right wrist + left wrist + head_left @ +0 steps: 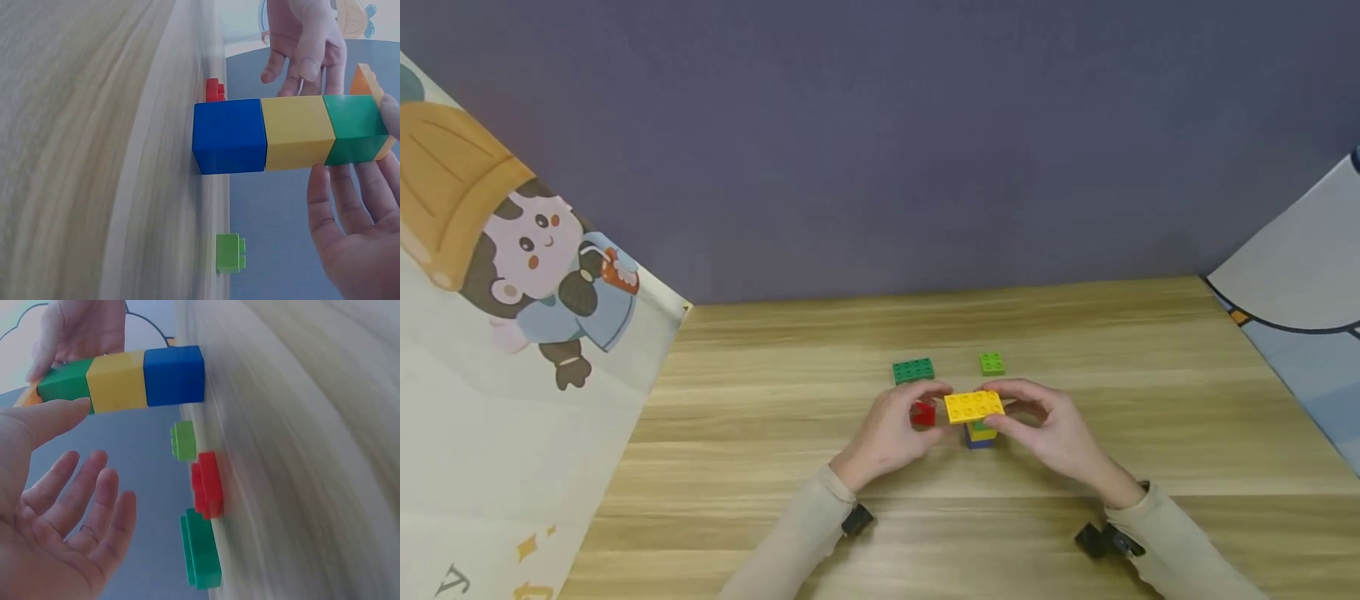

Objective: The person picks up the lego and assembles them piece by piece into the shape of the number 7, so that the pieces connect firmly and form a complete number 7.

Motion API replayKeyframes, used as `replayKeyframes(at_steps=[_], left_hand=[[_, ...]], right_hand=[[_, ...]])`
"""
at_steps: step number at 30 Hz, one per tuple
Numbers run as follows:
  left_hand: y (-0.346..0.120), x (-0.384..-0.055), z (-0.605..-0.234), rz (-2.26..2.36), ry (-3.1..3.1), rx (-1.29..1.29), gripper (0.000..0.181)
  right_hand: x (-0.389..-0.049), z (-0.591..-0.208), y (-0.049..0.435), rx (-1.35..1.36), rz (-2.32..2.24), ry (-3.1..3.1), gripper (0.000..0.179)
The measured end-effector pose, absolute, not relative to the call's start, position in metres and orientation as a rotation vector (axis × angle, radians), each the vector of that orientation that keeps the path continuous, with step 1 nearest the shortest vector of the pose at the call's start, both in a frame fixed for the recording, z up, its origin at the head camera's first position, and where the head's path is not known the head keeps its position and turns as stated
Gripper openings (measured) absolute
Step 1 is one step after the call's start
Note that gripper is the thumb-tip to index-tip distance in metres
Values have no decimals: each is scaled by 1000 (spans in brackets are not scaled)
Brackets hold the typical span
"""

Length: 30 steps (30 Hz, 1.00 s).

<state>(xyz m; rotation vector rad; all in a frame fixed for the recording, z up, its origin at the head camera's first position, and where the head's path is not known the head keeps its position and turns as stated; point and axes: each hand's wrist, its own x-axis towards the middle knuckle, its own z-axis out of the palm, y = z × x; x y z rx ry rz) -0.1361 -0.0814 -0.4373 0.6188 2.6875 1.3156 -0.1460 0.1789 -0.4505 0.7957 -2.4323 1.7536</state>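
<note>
A small tower stands on the table in front of me: a blue block [231,137] at the bottom, a yellow block [297,131] over it, then a green block [356,128]. On top lies a flat yellow brick [973,407] with studs, reaching out past the tower toward the left. My right hand [1052,429] pinches the right end of this flat brick between thumb and fingers. To the left of the tower, my left hand [887,429] is spread with loose fingers, its thumb tip overlapping the green block in the left wrist view.
Behind the left fingers a red brick [209,484] lies on the wooden table [737,433]. Farther back are a dark green brick [913,370] and a light green brick [992,364]. A dark wall [925,167] borders the table's far edge, with printed panels at both sides.
</note>
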Motion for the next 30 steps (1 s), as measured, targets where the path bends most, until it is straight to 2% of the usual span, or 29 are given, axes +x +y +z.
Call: replayKeyframes(at_steps=[9, 23, 30], left_hand=[[-89, -135, -445, 1109, 2844, 607, 43], [-93, -141, -449, 870, 2841, 540, 53], [-91, -149, -452, 883, 2811, 482, 51]], right_hand=[[-146, -450, 179, 768, 1745, -2444, 40], [-145, -448, 179, 752, 1758, -2445, 40], [-144, -448, 179, 753, 1746, -2457, 39]])
